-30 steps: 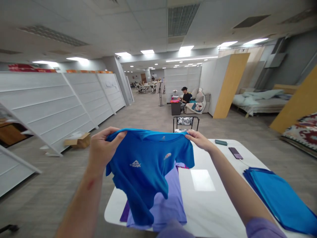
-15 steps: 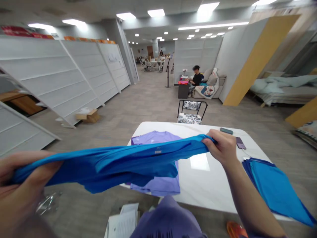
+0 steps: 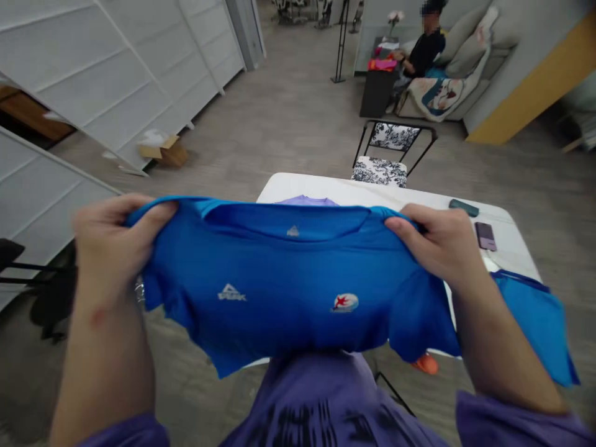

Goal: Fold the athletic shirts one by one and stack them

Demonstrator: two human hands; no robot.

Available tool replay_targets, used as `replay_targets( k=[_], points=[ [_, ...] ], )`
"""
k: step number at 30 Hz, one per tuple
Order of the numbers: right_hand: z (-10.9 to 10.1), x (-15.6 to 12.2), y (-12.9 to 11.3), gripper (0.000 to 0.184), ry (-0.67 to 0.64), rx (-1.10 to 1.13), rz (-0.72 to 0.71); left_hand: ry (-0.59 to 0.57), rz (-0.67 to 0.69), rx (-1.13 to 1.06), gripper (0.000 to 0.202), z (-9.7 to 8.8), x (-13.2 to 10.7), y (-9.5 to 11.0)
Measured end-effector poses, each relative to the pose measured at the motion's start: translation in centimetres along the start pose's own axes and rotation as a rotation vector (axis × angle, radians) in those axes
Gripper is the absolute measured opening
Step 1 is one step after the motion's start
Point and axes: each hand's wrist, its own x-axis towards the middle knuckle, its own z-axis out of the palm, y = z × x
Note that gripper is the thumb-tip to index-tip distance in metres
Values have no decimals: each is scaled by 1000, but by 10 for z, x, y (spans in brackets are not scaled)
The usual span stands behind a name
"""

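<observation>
A blue T-shirt (image 3: pixel 279 273) hangs stretched between my hands, its front toward me with a white logo on one side and a round red-and-white emblem on the other. My left hand (image 3: pixel 125 233) is closed on one shoulder, thumb on top of the cloth. The opposite shoulder is pinched in my right hand (image 3: pixel 433 239). Behind the shirt, only the collar edge of a purple T-shirt (image 3: pixel 307 200) shows on the white table (image 3: pixel 298 183); the rest of it is hidden. Folded blue clothing (image 3: pixel 535 323) lies at the table's right side.
A phone (image 3: pixel 485 236) and a dark green case (image 3: pixel 464 207) lie at the table's right. Beyond the table stands a patterned chair (image 3: pixel 379 171). A person (image 3: pixel 426 49) sits on a sofa farther back. A cardboard box (image 3: pixel 165 152) is on the floor at left.
The blue T-shirt has gone from a slanted, bunched strip to hanging level with its front spread out. My left hand has risen and come inward. My view has tilted down.
</observation>
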Motion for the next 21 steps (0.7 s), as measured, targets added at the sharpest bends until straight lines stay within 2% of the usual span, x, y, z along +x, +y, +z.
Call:
replay_targets(
  k=[3,7,11,14,16,17,19,21],
  points=[
    [64,59,81,67,-57,3,124,-158,84,-64,41,104,59,-39],
    [168,114,219,71,-173,-67,304,-356,98,-59,42,272,113,-113],
    [281,148,348,66,-238,-212,498,-558,21,66,44,443,136,-195],
    [362,159,416,64,-262,-293,678,-669,-59,155,51,554,137,-245],
    [405,150,440,70,-269,-331,770,-682,-92,195,63,604,131,-271],
    [421,138,446,71,-269,-344,796,-675,-101,202,73,620,125,-282],
    [440,104,448,70,-261,-345,816,-680,-101,188,91,630,112,-302],
    [444,59,444,72,-223,-339,879,-710,-94,171,93,617,95,-322]
  ],
)
